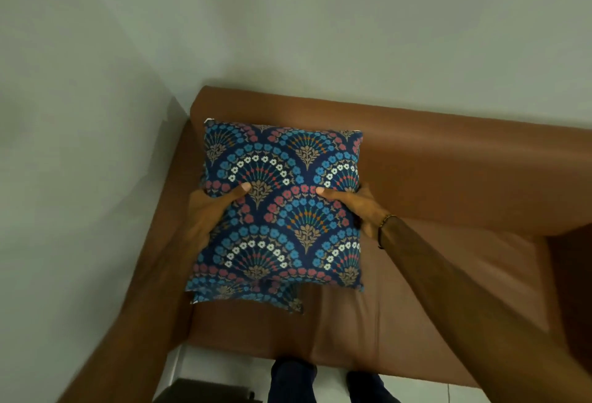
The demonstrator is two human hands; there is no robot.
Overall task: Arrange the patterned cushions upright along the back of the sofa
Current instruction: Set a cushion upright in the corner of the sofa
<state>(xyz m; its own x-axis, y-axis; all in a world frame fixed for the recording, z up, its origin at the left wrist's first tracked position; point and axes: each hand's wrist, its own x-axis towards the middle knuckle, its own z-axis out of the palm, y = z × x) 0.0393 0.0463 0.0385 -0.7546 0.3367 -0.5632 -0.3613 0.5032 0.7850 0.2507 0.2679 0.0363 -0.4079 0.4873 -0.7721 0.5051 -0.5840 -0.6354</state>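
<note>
A navy cushion (pixel 282 207) with blue, red and white fan-shaped flower patterns is held up in front of the left end of the brown sofa (pixel 448 178). My left hand (pixel 211 210) grips its left edge, thumb on the front. My right hand (pixel 358 207) grips its right edge the same way. Beneath it, a second cushion of the same pattern (pixel 250 295) lies on the seat, mostly hidden; only its lower edge and corners show.
The sofa stands in a corner, with pale walls (pixel 80 146) to the left and behind. Its left armrest (pixel 166 210) runs beside the held cushion. The seat (pixel 432 290) stretches to the right. My legs (pixel 294 380) stand at the sofa's front edge on a light floor.
</note>
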